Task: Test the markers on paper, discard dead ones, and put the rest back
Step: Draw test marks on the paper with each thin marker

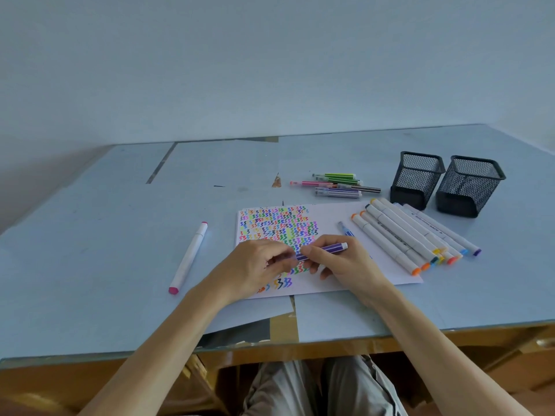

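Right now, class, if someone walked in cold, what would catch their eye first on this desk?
Probably the sheet of paper in the middle, crowded with rows of multicoloured squiggles. Just over it, the left hand and right hand hold a purple marker between them. To the right lies a row of white markers with coloured ends, and beyond them stand two black mesh pen holders; one pink-ended marker lies alone on the left.

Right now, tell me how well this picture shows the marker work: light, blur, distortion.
Head view: soft, even light with faint shadows and no harsh glare; wide-angle bending bows the table edges; the paper scribbles read sharp; the hands are slightly soft around the purple marker.
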